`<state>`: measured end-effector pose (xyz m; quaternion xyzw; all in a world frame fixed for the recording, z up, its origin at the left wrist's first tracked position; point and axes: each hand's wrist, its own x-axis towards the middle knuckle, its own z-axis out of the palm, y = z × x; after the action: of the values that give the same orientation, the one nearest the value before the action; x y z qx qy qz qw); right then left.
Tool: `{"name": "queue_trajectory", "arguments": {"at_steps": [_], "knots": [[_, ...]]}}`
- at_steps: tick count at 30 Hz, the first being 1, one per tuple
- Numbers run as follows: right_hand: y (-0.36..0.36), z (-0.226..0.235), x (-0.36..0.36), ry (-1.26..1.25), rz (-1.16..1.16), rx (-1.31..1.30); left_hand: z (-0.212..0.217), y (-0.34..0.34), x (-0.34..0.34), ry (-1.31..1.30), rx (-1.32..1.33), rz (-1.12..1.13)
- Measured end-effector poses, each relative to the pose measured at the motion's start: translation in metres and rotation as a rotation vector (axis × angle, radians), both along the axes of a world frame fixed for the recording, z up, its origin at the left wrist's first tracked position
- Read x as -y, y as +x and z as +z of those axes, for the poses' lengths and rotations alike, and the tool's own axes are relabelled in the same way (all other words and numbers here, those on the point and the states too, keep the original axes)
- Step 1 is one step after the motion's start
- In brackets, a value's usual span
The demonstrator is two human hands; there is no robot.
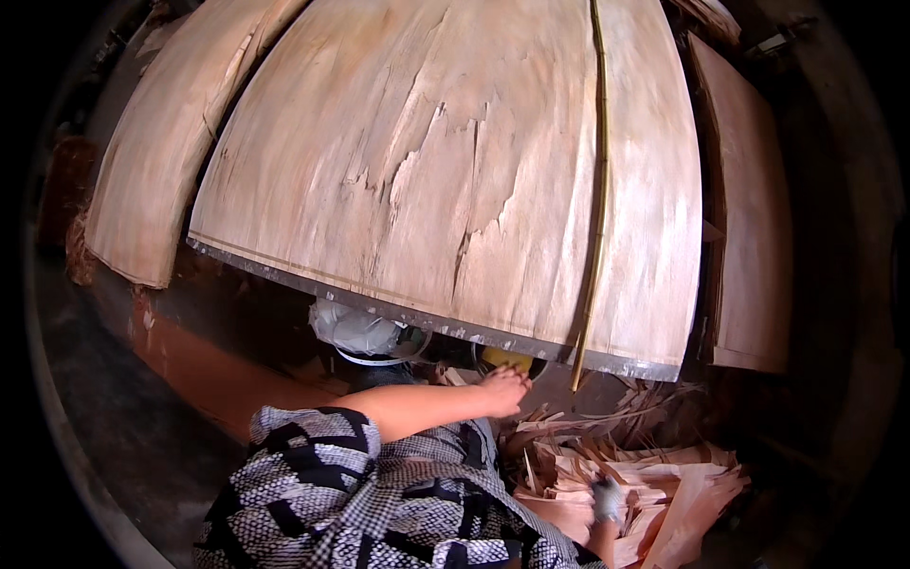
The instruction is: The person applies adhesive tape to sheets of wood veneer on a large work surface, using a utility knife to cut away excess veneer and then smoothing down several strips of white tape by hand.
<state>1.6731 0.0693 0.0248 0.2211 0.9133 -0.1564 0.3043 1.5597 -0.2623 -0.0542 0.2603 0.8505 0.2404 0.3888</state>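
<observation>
My left arm reaches across in front of the table, and my bare left hand [502, 390] is just below the table's front edge. Its fingers are loosely bent and a little apart, with nothing seen in them. Right by the fingertips is a yellow round thing [507, 359]; whether they touch it I cannot tell. Lower right, my right hand [607, 499] wears a pale glove with dark fingertips. It rests at a heap of torn wood veneer strips [664, 482], its fingers too small and blurred to read. A large wood veneer sheet [398, 171], cracked and split, covers the table.
A thin yellowish stick [598, 209] lies along the sheet and juts past the front edge. More veneer stacks stand at left [156, 161] and right [749, 218]. Below the table hangs a whitish plastic bag [355, 328] beside a white rim [370, 360].
</observation>
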Motion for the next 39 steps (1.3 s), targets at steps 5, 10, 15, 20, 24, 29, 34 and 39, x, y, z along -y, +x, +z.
{"name": "queue_trajectory", "arguments": {"at_steps": [5,10,15,20,24,29,34,39], "knots": [[-0.067,0.004,0.164,-0.672,0.042,-0.338,0.052,0.014,0.018,0.692,0.130,0.170],[-0.116,0.050,0.219,-1.257,-0.597,-0.224,0.105,-0.004,0.071,0.749,0.241,0.737],[-0.132,0.042,0.262,-1.497,-0.751,-0.173,0.102,-0.024,0.089,0.732,-0.421,0.669],[-0.176,0.043,0.250,-1.468,-0.849,-0.347,0.098,-0.095,0.184,0.442,-0.689,0.491],[-0.210,0.067,0.258,-1.269,-0.646,-0.461,0.073,-0.180,0.306,0.018,-1.054,0.994],[-0.253,0.095,0.311,-0.898,-0.222,-0.217,0.033,-0.199,0.351,-0.036,-0.599,0.783],[-0.311,0.080,0.377,-0.826,-0.042,-0.252,0.039,-0.204,0.346,0.019,-0.827,0.850],[-0.372,0.068,0.467,-0.750,0.224,-0.107,0.023,-0.207,0.372,0.231,-0.997,1.258]]}}
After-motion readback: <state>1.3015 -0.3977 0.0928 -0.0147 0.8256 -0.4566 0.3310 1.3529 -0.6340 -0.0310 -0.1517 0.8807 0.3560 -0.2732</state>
